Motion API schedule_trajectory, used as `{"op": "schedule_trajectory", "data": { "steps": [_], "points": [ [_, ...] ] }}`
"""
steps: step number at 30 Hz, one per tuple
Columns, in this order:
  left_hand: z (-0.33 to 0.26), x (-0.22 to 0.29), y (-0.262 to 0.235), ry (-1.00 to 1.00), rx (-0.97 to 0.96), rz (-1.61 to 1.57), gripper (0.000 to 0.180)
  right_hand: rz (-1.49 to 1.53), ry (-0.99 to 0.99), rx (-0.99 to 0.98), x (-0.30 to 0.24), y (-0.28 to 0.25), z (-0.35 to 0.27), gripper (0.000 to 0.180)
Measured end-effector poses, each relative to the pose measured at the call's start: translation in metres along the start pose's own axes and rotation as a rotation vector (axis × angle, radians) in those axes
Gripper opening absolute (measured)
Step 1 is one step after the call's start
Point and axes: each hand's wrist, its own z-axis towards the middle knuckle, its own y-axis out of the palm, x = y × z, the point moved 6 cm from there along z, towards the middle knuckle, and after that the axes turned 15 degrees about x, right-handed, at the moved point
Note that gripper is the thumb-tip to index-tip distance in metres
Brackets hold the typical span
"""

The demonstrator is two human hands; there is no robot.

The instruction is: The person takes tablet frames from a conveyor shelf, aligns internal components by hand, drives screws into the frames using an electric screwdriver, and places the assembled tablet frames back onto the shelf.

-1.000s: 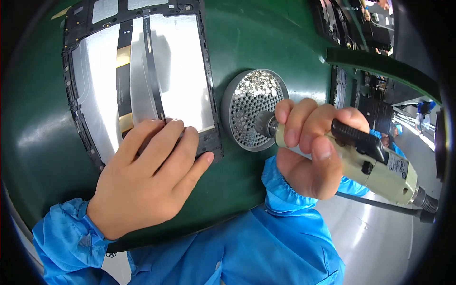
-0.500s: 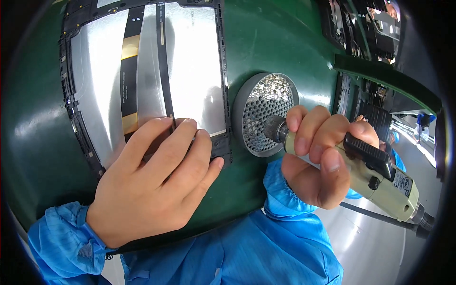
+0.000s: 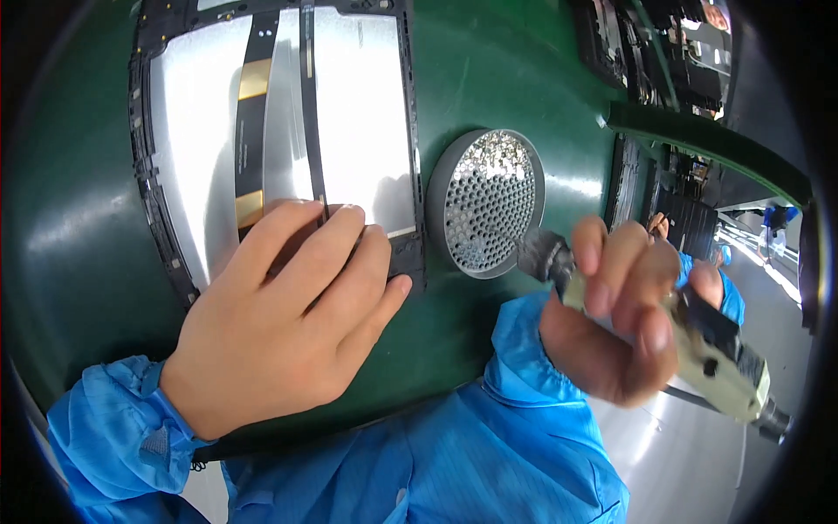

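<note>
My left hand (image 3: 284,327) rests over the near end of a tablet-like device (image 3: 362,113) with silver metal panels and a black frame. Its fingers are spread and bent on the surface; the thumb is hidden. Beneath the fingertips run a black strip cable (image 3: 311,113) and a wider black ribbon with gold patches (image 3: 250,131). My right hand (image 3: 615,319) is wrapped round a beige electric screwdriver (image 3: 733,384), slightly blurred. The screwdriver's dark nose points left, close to the near-right rim of a round grey tray (image 3: 439,214). Small shiny screws lie on the tray's perforated plate.
Under everything spreads a green work surface (image 3: 489,70). A curved green edge (image 3: 716,144) crosses the right side. Beyond it are stacked black device parts (image 3: 694,231) and another person's hand (image 3: 659,225) and blue sleeve (image 3: 731,297).
My right hand and the screwdriver have moved right and nearer to me, drawing the nose off the tray. My left hand stays on the device. The view has shifted slightly.
</note>
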Motion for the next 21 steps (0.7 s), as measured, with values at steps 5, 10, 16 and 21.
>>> {"op": "schedule_trajectory", "data": {
  "steps": [5,10,16,21],
  "points": [
    [-0.004,0.000,-0.001,-0.029,0.000,-0.016,0.028,-0.106,0.110,-0.127,0.002,0.018,-0.027,0.035],
    [0.000,-0.001,-0.001,-0.035,0.009,-0.033,0.028,-0.107,0.115,-0.148,0.007,0.019,-0.031,0.033],
    [-0.001,0.000,-0.001,-0.039,0.019,-0.032,0.028,-0.077,0.112,-0.119,0.010,0.022,-0.035,0.033],
    [-0.001,0.000,0.001,-0.040,0.018,-0.031,0.027,-0.086,0.083,-0.076,0.014,0.022,-0.037,0.033]
  ]
}}
